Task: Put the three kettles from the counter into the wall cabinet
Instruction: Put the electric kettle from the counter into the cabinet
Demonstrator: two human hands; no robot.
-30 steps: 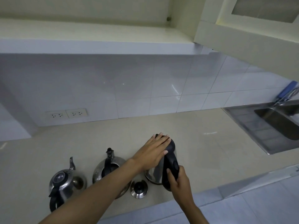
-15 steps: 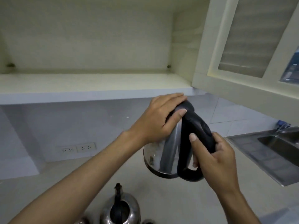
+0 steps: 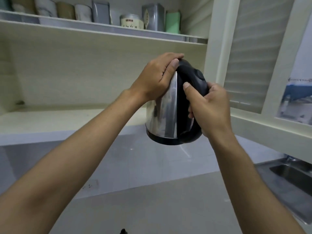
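A steel electric kettle [image 3: 164, 119] with a black handle and base hangs in the air at the front edge of the wall cabinet's lower shelf [image 3: 59, 119]. My left hand [image 3: 157, 78] is clamped over its lid and upper side. My right hand [image 3: 207, 107] is wrapped around the black handle. The kettle's base sits about level with the shelf's front lip. At the bottom edge only the black knob of a second kettle [image 3: 123, 231] shows; the third kettle is out of view.
The open cabinet door [image 3: 256, 65] with ribbed glass stands close on the right. Several tins and jars [image 3: 131, 21] fill the upper shelf. A steel sink [image 3: 290, 174] lies at the lower right, and a wall socket [image 3: 92, 184] sits above the counter [image 3: 152, 208].
Both hands lifted the electric kettle off the counter up to the cabinet's lower shelf. My view tilted upward, so the other kettles dropped out of sight and the upper shelf appeared.
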